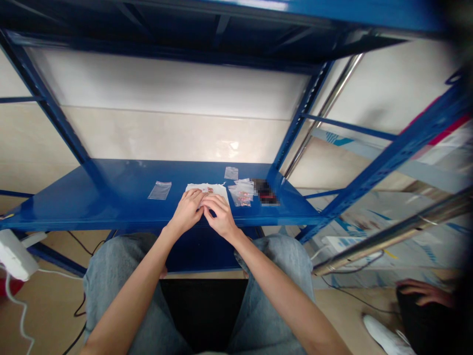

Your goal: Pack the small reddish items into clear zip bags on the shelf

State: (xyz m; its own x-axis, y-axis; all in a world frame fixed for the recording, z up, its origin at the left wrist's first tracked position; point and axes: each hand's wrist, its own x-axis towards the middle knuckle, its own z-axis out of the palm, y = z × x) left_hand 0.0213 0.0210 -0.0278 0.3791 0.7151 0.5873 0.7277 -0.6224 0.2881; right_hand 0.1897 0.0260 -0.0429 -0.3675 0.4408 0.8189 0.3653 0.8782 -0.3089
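My left hand (187,209) and my right hand (220,213) meet over a white sheet (224,194) near the front edge of the blue shelf. The fingers of both are curled and pressed together at the tips; what they hold, if anything, is hidden. Small copper-coloured pieces (210,190) lie on the sheet just beyond my fingers. To the right of the sheet are clear plastic bags (241,193) with copper-coloured bits inside. A small clear zip bag (231,173) lies behind them, and another zip bag (160,190) rests flat to the left of my left hand.
A dark, blurred-out item (266,192) lies at the right of the blue shelf (118,190). Blue uprights (295,118) and an upper shelf (221,34) frame the space. At lower left hangs a white power strip (16,254). Another person's hand (424,292) shows at lower right.
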